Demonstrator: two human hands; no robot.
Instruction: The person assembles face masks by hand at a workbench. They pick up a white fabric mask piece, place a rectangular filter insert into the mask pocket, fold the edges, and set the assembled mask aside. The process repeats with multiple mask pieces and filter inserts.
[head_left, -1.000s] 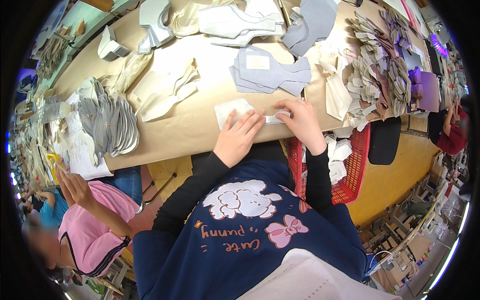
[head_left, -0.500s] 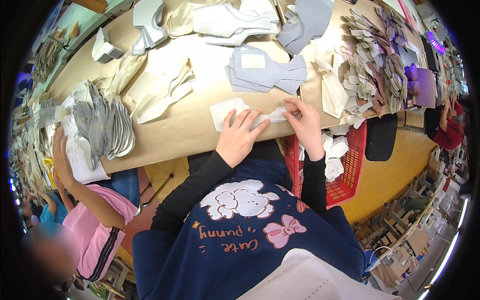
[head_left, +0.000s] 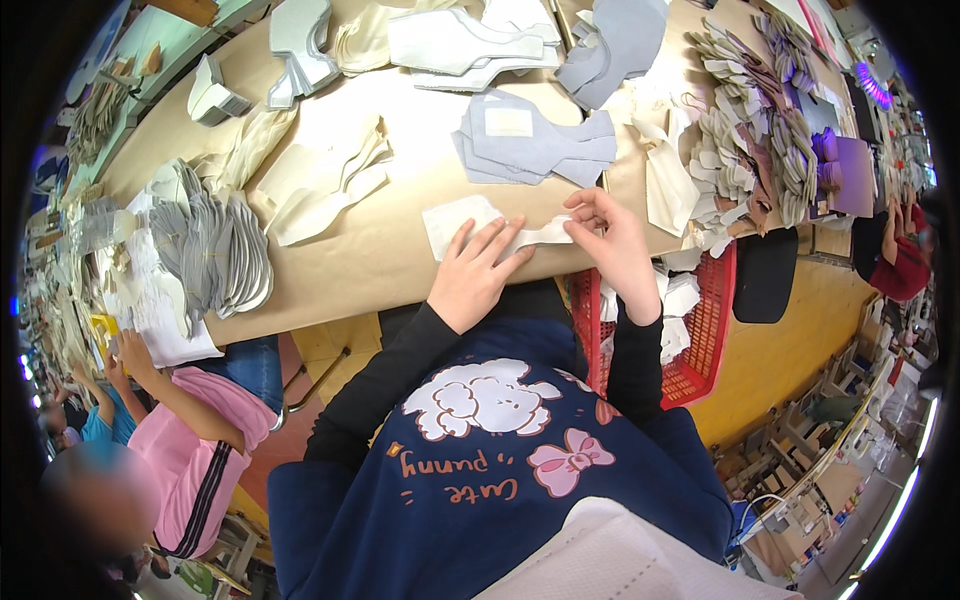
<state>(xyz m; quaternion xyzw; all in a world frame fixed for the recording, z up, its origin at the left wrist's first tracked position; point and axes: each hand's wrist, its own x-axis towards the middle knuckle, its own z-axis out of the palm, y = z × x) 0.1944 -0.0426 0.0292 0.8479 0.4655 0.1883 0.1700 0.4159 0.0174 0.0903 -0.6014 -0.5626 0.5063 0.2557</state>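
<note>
On the brown-covered table in front of me lies a white cut piece (head_left: 455, 222), broad at its left end and narrowing to a strip on the right. My left hand (head_left: 470, 282) rests flat on its middle with the fingers spread, hiding part of it. At the strip's right tip my right hand (head_left: 615, 250) is closed in a pinch, thumb and forefinger at the edge. Just beyond the piece sits a stack of grey cut pieces (head_left: 560, 150) with a small pale rectangle (head_left: 509, 122) on top.
Cream pieces (head_left: 325, 195) lie left of centre, beside a bundle of grey pieces (head_left: 215, 245). More white pieces (head_left: 465, 45) are stacked at the far side. A red plastic basket (head_left: 712, 330) with white scraps stands below the table's edge. At left sits a co-worker in a pink top (head_left: 190, 430).
My right wrist has shifted slightly right and nearer me, its fingers still at the strip's tip. My left hand stays on the piece. The co-worker's hand at left has moved down.
</note>
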